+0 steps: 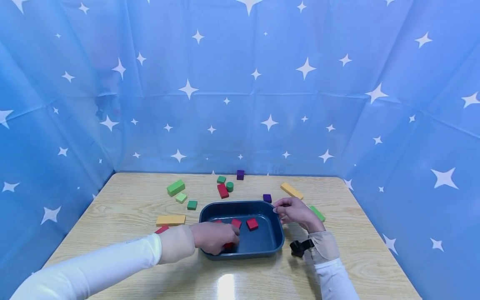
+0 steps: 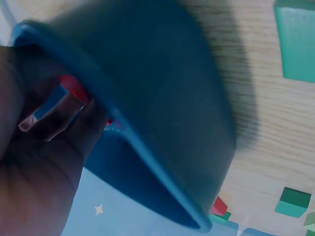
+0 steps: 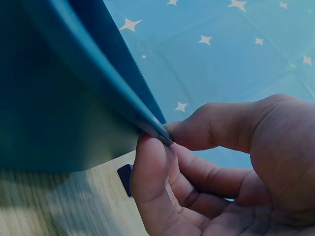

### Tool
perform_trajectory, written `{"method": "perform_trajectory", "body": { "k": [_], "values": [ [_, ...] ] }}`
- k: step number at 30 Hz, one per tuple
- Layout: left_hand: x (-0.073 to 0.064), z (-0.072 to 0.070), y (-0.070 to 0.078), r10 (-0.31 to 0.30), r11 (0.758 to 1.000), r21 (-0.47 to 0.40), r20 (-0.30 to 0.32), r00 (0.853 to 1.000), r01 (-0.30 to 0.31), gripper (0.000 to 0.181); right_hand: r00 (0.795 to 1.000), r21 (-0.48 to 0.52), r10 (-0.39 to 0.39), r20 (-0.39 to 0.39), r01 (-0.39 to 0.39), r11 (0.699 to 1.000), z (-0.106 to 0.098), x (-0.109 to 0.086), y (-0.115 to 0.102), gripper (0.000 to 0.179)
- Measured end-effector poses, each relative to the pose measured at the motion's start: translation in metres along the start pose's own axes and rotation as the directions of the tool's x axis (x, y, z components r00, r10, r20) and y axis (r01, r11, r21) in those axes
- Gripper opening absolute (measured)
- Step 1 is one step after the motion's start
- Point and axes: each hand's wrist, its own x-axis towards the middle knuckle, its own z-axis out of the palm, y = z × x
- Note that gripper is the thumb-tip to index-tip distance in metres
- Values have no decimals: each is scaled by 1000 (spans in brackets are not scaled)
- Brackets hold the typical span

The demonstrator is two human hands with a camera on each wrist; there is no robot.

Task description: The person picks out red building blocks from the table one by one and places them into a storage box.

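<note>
A dark blue rectangular tray (image 1: pixel 262 241) stands on the table, with several red blocks (image 1: pixel 252 224) inside. My left hand (image 1: pixel 215 237) reaches over its left side into it, fingers bent down around a red block (image 1: pixel 228 246) near the front. From the left wrist, that red block (image 2: pixel 74 88) shows between thumb and fingers, partly covered by them and the tray wall (image 2: pixel 162 93). At the tray's far right corner, my right hand (image 1: pixel 298 212) pinches the rim; the right wrist view shows thumb and index finger on the rim's edge (image 3: pixel 152 125).
Behind the tray lie green blocks (image 1: pixel 176 187), a red block (image 1: pixel 223 191), a green cylinder (image 1: pixel 230 186) and purple blocks (image 1: pixel 240 175). A yellow block (image 1: pixel 171 220) and a partly hidden red one (image 1: pixel 162 229) sit left. Another yellow block (image 1: pixel 291 190) and a green one (image 1: pixel 317 213) lie right.
</note>
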Motion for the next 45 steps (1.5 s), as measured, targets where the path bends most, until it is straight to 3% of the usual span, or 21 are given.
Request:
{"method": "perform_trajectory", "body": {
  "k": [11,27,33,38,42,45],
  "values": [
    [5,5,-7,-51,996,-67,59,997,55,49,1000,1,1,6,-1,1000,-1,-2,-3,22],
    [0,6,-14,-43,992,-118,22,999,46,44,1000,-23,-8,24,8,1000,-3,-2,-5,23],
    [-6,3,-18,-61,989,-135,-37,997,55,40,1000,-19,-13,26,14,1000,-3,-2,-3,23],
    [-11,2,-22,-93,981,-181,-109,990,72,49,999,-12,-26,29,26,1000,-2,-3,-2,24],
    [-17,0,-26,-109,970,-236,-196,975,61,62,998,3,-38,41,38,999,-2,-3,-2,25],
    [-24,-3,-29,-155,954,-291,-250,956,79,70,998,3,-37,44,37,999,-2,-2,-1,24]
  ]
}}
